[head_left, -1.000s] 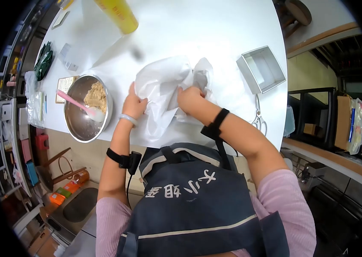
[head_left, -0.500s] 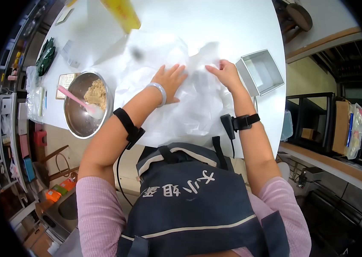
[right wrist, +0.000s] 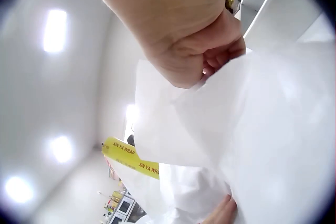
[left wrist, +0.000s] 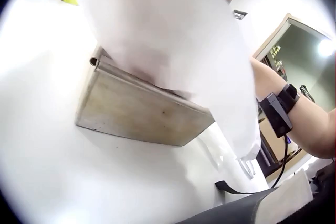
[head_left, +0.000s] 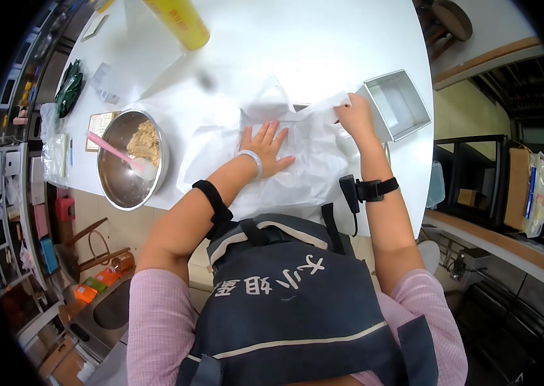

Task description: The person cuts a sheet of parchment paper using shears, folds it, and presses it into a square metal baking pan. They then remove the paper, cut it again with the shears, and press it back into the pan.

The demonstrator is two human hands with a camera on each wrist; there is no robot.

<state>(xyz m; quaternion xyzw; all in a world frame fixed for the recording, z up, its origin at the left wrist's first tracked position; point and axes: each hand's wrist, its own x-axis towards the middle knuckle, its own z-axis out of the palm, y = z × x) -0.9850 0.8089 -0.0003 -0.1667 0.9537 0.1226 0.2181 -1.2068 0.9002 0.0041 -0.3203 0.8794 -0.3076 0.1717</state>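
Observation:
A large sheet of thin white paper [head_left: 307, 170] lies creased in front of the person. With fingers spread, the left hand [head_left: 267, 149] rests flat on it. The right hand [head_left: 357, 118] pinches the sheet's far right edge and holds it raised; the right wrist view shows the paper [right wrist: 273, 124] hanging from the curled fingers [right wrist: 223, 56]. Beneath the sheet stands a rectangular metal baking tin [left wrist: 142, 108], plain in the left wrist view and mostly hidden in the head view.
Beside the right hand is a second square metal tin [head_left: 399, 106]. To the left stands a steel bowl [head_left: 112, 180] of crumbly dough [head_left: 145, 143] with a pink-handled spatula [head_left: 114, 151]. A yellow wrap box [head_left: 185, 26] lies at the back.
From bunching the paper, both hands moved apart and the sheet was spread. The left hand went right onto it, palm down; the right hand moved right and now lifts its edge.

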